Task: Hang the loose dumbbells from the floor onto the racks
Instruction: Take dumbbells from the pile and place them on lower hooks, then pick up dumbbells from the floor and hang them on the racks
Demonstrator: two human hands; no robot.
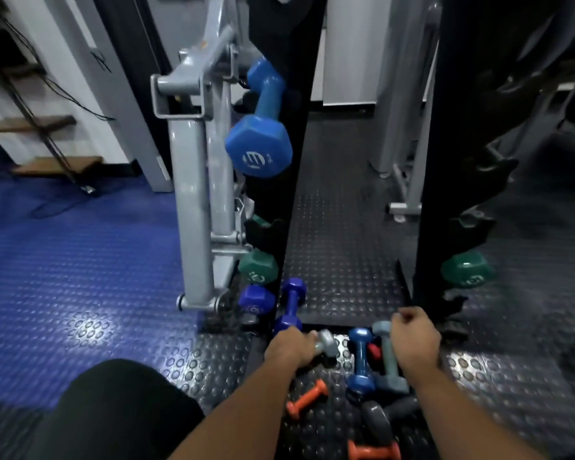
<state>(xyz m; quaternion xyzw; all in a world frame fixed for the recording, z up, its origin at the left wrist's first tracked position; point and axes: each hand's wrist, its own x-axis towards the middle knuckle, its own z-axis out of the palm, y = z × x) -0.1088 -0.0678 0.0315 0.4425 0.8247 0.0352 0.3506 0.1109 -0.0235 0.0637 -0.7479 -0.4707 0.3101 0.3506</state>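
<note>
The left hand (pixel 291 347) grips a small grey dumbbell (pixel 326 341) low over the floor (pixel 342 260) between the racks (pixel 299 180), the right hand (pixel 415 340) clenched empty; it looks light, rigid, best held mid-handle.

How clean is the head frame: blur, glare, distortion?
Head view: motion blur smears the edges and the left hand on the grey dumbbell; glare patch on the blue floor; right rack underexposed; wide-angle bends the uprights.

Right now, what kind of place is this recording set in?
Most likely a gym's weights area: coloured dumbbells such as the big blue dumbbell hang on black upright racks, more lie on studded rubber flooring, and a grey exercise machine stands alongside.
</note>
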